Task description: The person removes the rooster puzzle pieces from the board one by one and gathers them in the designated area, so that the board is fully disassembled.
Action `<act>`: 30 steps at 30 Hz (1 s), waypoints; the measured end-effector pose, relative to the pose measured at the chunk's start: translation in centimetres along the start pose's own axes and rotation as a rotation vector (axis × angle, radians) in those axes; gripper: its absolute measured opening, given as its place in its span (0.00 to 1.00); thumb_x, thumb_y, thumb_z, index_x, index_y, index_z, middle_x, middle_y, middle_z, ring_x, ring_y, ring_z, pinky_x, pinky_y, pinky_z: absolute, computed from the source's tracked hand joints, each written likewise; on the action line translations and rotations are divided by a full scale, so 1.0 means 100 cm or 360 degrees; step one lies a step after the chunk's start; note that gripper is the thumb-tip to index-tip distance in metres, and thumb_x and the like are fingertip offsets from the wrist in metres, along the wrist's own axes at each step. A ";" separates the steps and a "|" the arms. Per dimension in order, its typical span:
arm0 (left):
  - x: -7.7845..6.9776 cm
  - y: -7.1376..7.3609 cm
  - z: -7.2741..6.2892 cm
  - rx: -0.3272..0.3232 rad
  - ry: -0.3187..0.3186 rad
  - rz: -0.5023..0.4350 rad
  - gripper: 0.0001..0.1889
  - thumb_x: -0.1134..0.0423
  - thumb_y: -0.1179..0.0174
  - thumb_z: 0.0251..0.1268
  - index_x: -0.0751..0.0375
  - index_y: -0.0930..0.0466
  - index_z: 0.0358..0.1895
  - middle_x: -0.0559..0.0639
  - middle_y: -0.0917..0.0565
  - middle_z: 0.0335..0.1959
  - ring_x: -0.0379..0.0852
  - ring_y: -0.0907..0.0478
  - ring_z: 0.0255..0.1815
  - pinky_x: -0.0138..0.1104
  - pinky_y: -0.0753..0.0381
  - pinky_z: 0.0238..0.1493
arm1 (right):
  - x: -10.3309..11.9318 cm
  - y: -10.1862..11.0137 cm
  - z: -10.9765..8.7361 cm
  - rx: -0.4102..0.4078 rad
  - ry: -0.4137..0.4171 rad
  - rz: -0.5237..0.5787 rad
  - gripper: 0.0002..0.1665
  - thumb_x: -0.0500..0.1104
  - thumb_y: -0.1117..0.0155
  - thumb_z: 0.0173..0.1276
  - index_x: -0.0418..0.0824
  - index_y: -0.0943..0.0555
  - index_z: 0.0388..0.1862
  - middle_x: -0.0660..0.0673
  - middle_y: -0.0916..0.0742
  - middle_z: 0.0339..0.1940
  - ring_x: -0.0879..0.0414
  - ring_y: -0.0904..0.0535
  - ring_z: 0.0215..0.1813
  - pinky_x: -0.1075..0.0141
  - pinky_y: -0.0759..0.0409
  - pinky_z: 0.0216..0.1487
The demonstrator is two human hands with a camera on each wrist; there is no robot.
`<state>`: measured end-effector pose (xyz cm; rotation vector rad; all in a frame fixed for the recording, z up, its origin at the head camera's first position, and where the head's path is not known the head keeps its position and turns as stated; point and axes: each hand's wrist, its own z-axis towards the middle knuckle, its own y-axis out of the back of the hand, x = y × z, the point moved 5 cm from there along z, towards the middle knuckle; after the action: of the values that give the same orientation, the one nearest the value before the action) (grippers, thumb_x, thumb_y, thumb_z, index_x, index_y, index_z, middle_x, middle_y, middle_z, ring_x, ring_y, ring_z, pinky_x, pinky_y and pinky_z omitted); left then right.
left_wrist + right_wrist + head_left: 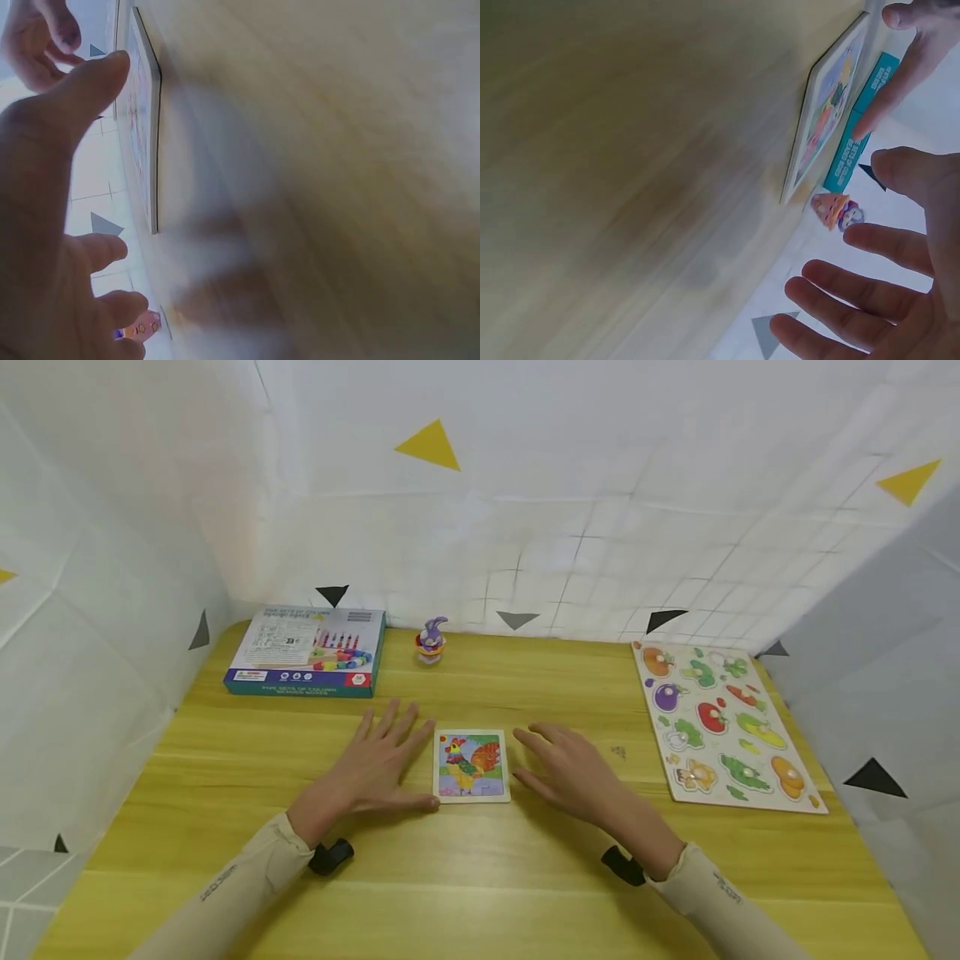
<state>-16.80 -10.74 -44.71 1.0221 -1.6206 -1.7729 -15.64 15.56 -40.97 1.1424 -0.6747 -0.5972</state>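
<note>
"Head view: where to look for the rooster puzzle (471, 764)?"

"Flat on the table (480, 893), face up, between left hand (375, 766) and right hand (567, 767). Judging by that, set centrally to lie within reach from either side."

"Doing what with the left hand?"

"Holding nothing: fingers straight, spread wide, alongside the left edge, thumb at the near left corner. Hard to tell, even from the left wrist camera, whether touching or hovering."

"And with the right hand?"

"Holding nothing either. Fingers loosely bent and parted, just off the right edge, with a gap between. Placed opposite the left, seemingly to flank the puzzle."

"Any edges to mind?"

"Thin, pale border all round; slim enough to favour fingertips over a full grasp, at a guess."

"And room for moving?"

"Plenty on the near side, over bare table. Some past the far edge, up to the bunny figurine (431, 642). Bounded at far left by the toy box (303, 652), and on the right, beyond that hand, by the vegetable board (729, 717)."
</note>
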 end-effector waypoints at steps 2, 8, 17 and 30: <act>0.000 -0.002 0.003 0.0016 -0.0001 -0.0004 0.60 0.18 0.47 0.50 0.55 0.48 0.81 0.64 0.51 0.80 0.68 0.61 0.79 0.65 0.63 0.73 | 0.003 -0.003 0.006 0.0003 0.0009 0.0024 0.30 0.51 0.28 0.65 0.36 0.19 0.61 0.37 0.16 0.54 0.43 0.18 0.53 0.49 0.17 0.51; -0.001 -0.005 0.008 0.0064 -0.0008 0.0020 0.61 0.17 0.48 0.49 0.54 0.49 0.81 0.64 0.52 0.80 0.68 0.62 0.79 0.65 0.63 0.73 | 0.011 -0.010 0.023 0.0016 0.0023 0.0095 0.26 0.49 0.27 0.65 0.35 0.16 0.57 0.41 0.15 0.49 0.48 0.18 0.49 0.54 0.16 0.47; 0.001 -0.011 0.015 0.0120 0.0006 -0.0034 0.60 0.18 0.47 0.50 0.53 0.48 0.81 0.63 0.55 0.81 0.67 0.64 0.80 0.64 0.66 0.73 | 0.023 -0.021 0.044 0.0131 0.0019 0.0147 0.24 0.51 0.29 0.67 0.36 0.15 0.55 0.44 0.15 0.46 0.52 0.19 0.45 0.59 0.17 0.45; 0.013 -0.013 0.016 0.0175 0.0072 -0.0180 0.58 0.18 0.46 0.50 0.46 0.51 0.82 0.57 0.59 0.82 0.65 0.67 0.80 0.66 0.65 0.72 | 0.033 -0.042 0.079 0.0150 0.0060 0.0274 0.18 0.47 0.28 0.65 0.38 0.14 0.49 0.44 0.15 0.39 0.55 0.23 0.36 0.61 0.21 0.38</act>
<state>-18.64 -10.64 -46.26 1.2172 -1.6776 -1.7354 -19.67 7.08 -42.27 1.1667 -0.7664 -0.4003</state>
